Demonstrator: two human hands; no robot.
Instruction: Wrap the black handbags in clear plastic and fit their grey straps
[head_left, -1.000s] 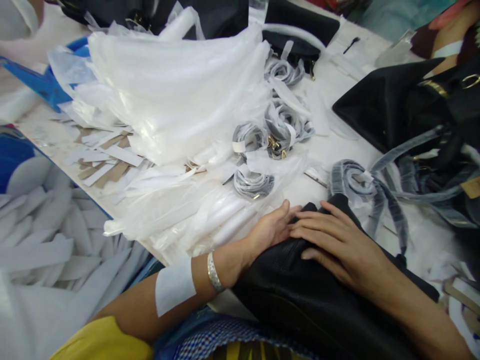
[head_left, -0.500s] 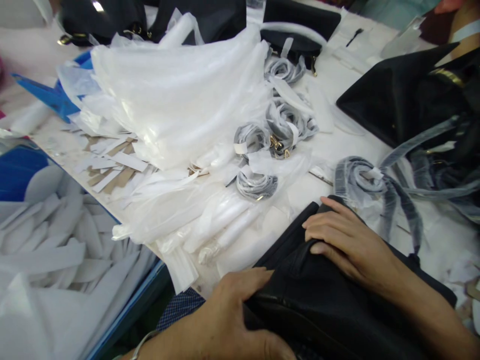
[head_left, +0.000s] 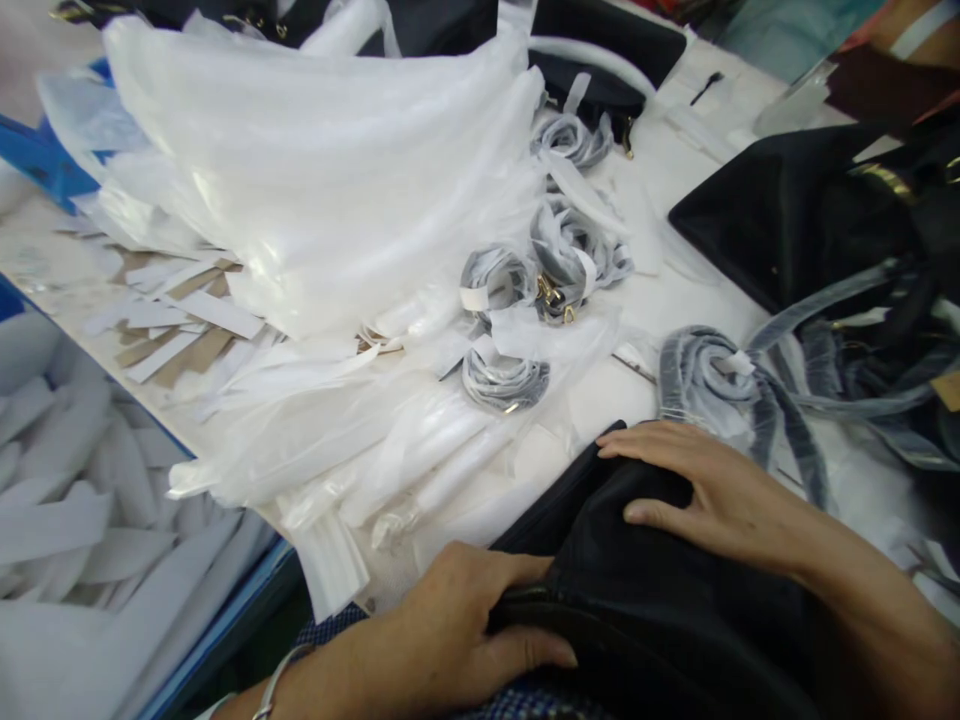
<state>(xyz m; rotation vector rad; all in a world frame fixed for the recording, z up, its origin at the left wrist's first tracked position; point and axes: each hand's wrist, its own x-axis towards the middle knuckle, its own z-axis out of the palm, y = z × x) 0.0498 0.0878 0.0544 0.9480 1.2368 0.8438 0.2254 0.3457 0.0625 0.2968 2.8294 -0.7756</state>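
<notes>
A black leather bag (head_left: 660,620) lies at the near edge of the white table, partly on my lap. My left hand (head_left: 457,630) grips the bag's near left edge, fingers over the top and thumb underneath. My right hand (head_left: 712,495) lies flat on top of the bag, fingers stretched toward its far corner. Just beyond the bag sit coiled straps wrapped in grey film (head_left: 705,375), and another coil (head_left: 504,380) lies to the left.
A tall heap of clear plastic bags (head_left: 330,170) fills the table's left half. More wrapped straps (head_left: 559,260) lie in the middle. Black bags (head_left: 810,210) stand at the right and at the far edge. A blue bin of white foam pieces (head_left: 75,500) sits at the lower left.
My left hand drew back from the bag's far corner to its near left edge and took hold of it. My right hand stayed on top, sliding slightly nearer. The view shifted a little.
</notes>
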